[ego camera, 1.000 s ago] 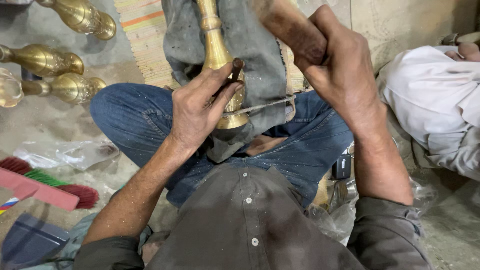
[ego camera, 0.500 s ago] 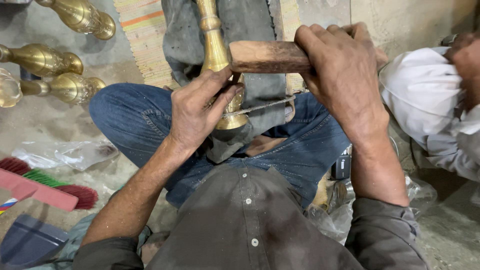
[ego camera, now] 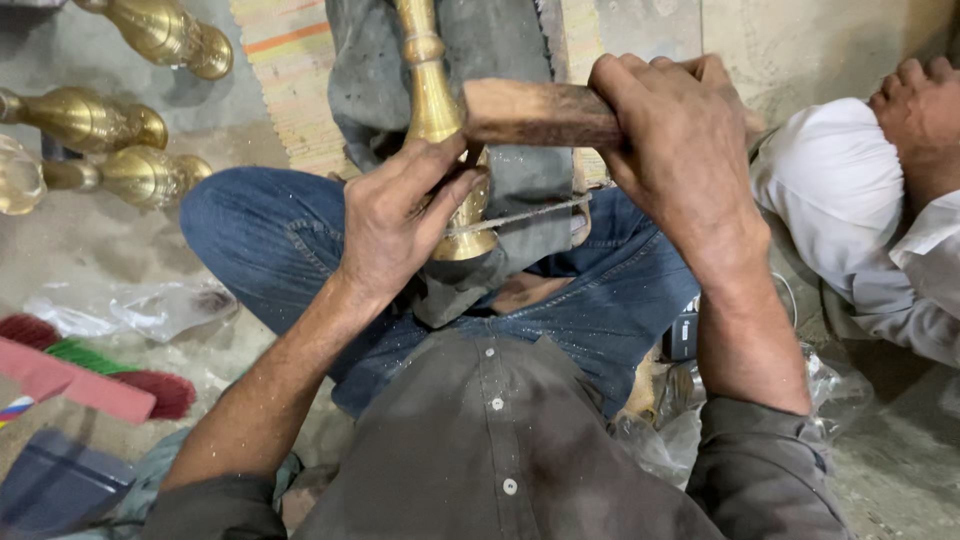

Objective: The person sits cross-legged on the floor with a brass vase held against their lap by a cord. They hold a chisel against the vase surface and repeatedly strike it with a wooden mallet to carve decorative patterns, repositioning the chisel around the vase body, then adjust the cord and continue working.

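Note:
A tall turned brass stem (ego camera: 432,90) lies along a grey cloth (ego camera: 500,40) over my lap, its flared base toward me. My left hand (ego camera: 400,220) wraps around the base end and steadies it. My right hand (ego camera: 690,160) grips a brown wooden block-like handle (ego camera: 530,112), held crosswise against the brass stem just above my left fingers. A thin metal rod or blade (ego camera: 530,212) runs from under my right hand toward the base.
Several finished brass pieces (ego camera: 120,120) lie on the floor at the upper left. A striped mat (ego camera: 290,60) lies beyond my knee. Pink and red brushes (ego camera: 90,385) and clear plastic (ego camera: 130,305) sit at the left. Another person in white (ego camera: 850,210) sits at the right.
My right hand turned and brought the wooden handle level across the brass stem, then shifted slightly. My left hand stayed on the base. The other person's hand came into view at the right.

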Demonstrator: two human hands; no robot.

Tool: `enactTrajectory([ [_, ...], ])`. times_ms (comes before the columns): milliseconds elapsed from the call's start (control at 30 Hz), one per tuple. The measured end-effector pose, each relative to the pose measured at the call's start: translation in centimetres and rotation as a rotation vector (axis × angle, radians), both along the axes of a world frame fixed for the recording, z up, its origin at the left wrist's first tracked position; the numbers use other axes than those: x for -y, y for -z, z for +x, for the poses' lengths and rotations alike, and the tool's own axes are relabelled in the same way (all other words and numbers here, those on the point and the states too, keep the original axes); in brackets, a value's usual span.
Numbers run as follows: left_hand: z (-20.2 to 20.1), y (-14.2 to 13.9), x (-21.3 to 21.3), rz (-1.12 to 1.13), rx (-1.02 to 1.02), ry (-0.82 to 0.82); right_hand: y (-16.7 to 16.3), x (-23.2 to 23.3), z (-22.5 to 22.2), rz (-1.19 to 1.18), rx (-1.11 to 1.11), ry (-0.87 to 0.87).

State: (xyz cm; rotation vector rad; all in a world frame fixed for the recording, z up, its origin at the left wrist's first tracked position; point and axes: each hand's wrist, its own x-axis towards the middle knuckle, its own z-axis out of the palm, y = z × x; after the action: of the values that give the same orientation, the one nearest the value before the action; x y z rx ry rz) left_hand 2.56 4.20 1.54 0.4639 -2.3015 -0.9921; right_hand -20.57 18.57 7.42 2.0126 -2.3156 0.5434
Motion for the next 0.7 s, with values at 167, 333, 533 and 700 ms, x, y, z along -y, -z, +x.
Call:
enactTrajectory([
  [167, 0.1, 0.3, 0.1, 0.006, 0.035, 0.020, -0.5, -0.1, 0.1, -0.021, 0.515, 0.084],
  [333, 0.1, 0.1, 0.1, 0.009, -0.016, 0.018, -1.0, 1.0, 0.6, 0.020, 0.318, 0.185],
  [533, -0.1, -0.1, 0.1, -0.026, 0.020, 0.014, -1.7, 0.9, 0.8, -0.118, -0.019, -0.007],
  [700, 0.1, -0.2, 0.1, 0.016, 0.024, 0.017, -1.3, 1.0, 0.8, 0.002, 0.470, 0.208],
])
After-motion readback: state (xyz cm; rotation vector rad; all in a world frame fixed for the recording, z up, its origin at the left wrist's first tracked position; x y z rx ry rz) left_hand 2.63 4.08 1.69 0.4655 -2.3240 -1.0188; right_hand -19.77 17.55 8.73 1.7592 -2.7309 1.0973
